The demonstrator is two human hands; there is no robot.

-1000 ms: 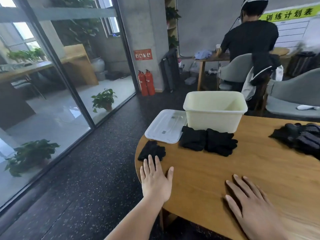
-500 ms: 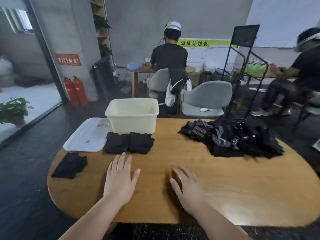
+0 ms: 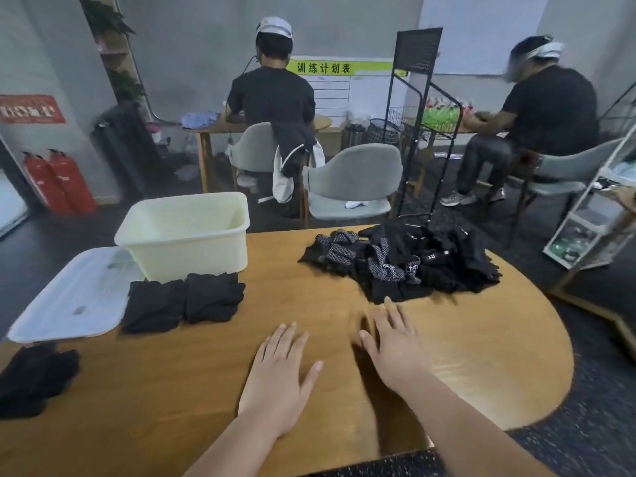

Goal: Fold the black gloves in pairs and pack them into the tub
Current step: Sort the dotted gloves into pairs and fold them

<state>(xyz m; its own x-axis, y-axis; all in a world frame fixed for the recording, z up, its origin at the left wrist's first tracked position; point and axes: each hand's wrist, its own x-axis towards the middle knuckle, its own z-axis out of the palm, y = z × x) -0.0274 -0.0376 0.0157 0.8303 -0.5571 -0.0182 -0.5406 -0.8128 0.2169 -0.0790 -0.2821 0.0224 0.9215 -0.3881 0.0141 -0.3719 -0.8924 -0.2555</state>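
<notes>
A cream plastic tub point(image 3: 186, 235) stands on the wooden table point(image 3: 481, 356), and I see nothing inside it. Two folded black glove bundles point(image 3: 182, 301) lie side by side just in front of it. A third folded bundle point(image 3: 34, 376) sits at the table's left edge. A loose heap of black gloves point(image 3: 406, 263), some with dotted palms, fills the far right of the table. My left hand point(image 3: 278, 376) lies flat on the wood, fingers spread, holding nothing. My right hand point(image 3: 395, 342) is flat and blurred, fingertips just short of the heap.
The tub's white lid point(image 3: 69, 297) lies flat to the left of the tub. Beyond the table stand a grey chair point(image 3: 354, 180), a black wire rack point(image 3: 416, 125) and a white shelf point(image 3: 592, 218). Two people sit at other tables with their backs to me.
The view has swung right, bringing the glove heap into sight. My right hand has slid forward toward the heap; my left hand stays flat on the table.
</notes>
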